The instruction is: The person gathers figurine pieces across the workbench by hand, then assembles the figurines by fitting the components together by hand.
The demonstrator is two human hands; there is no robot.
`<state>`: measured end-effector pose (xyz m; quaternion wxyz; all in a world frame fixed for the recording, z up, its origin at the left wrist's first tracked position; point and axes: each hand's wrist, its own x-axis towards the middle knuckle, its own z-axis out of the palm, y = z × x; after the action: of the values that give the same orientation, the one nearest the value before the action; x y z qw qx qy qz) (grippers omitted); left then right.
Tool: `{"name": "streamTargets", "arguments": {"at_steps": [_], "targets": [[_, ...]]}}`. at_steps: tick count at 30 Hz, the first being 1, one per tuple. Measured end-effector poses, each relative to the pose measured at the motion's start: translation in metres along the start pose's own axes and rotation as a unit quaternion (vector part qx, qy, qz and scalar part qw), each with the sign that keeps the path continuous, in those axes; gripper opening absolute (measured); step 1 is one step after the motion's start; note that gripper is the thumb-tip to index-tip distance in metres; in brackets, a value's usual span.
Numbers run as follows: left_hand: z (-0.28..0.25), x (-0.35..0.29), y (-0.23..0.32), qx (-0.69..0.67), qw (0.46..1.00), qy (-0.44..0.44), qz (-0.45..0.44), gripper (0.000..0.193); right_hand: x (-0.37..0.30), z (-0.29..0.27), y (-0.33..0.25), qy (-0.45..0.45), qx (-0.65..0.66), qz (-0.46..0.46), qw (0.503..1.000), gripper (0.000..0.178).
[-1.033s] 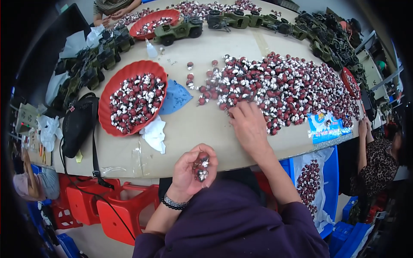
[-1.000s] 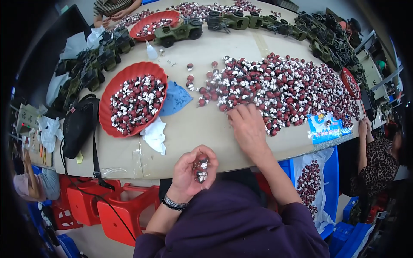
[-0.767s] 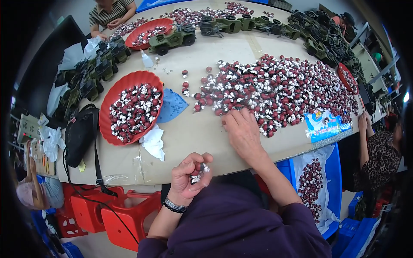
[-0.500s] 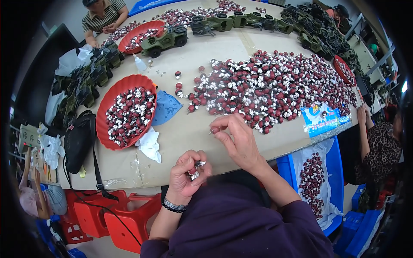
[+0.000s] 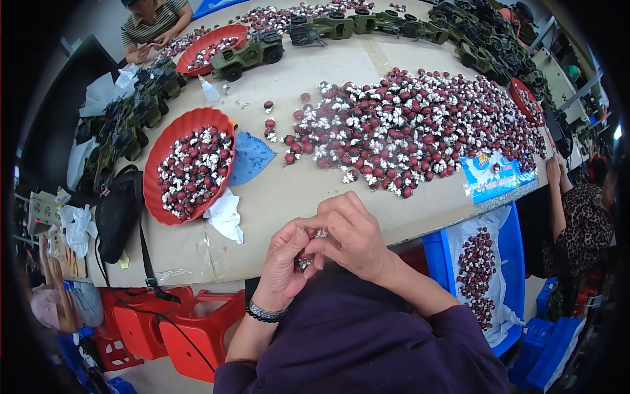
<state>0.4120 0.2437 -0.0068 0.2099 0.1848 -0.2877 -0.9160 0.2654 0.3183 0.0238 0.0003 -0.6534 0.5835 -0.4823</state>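
Note:
My left hand (image 5: 281, 264), with beaded bracelets at its wrist, is curled round small red, black and white pieces (image 5: 304, 261) just past the table's near edge. Fingers bent in a pinch, my right hand (image 5: 356, 238) meets it at a similar small red-and-white piece (image 5: 319, 233). Most of that piece is hidden by the fingers. Beyond both hands spreads a big pile of the same pieces (image 5: 400, 131). To the left stands a red scalloped bowl (image 5: 152, 190) filled with more of them. A crumpled white tissue (image 5: 225, 217) and a blue cloth (image 5: 252, 159) lie beside the bowl.
Green toy jeeps (image 5: 246, 56) line the far side and both ends of the table. A white glue bottle (image 5: 210, 90), a black bag (image 5: 119, 213) and a blue packet (image 5: 495, 178) lie on it. A blue crate (image 5: 515, 276) stands below right, red stools (image 5: 197, 335) below left. Other people sit around.
My right hand has come down and left with its piece and now meets my left hand. The left hand has risen slightly. The view has shifted a little.

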Motion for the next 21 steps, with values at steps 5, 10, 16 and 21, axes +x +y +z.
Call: {"name": "streamTargets", "arguments": {"at_steps": [5, 10, 16, 21], "targets": [[0.001, -0.001, 0.001, 0.009, 1.0, 0.03, -0.001, 0.038, 0.001, 0.0, 0.001, -0.03, 0.124, 0.077, 0.989, 0.035], [0.007, 0.004, 0.006, 0.03, 1.0, -0.003, 0.009, 0.041, -0.003, 0.001, 0.012, -0.066, 0.218, 0.141, 0.963, 0.036], [-0.001, 0.006, 0.001, 0.022, 1.0, -0.003, -0.003, 0.044, -0.001, 0.008, 0.015, -0.032, 0.166, 0.097, 0.981, 0.031], [0.001, 0.005, 0.003, 0.016, 1.0, 0.011, 0.002, 0.042, 0.001, 0.01, 0.01, -0.02, 0.148, 0.077, 0.986, 0.034]]}}
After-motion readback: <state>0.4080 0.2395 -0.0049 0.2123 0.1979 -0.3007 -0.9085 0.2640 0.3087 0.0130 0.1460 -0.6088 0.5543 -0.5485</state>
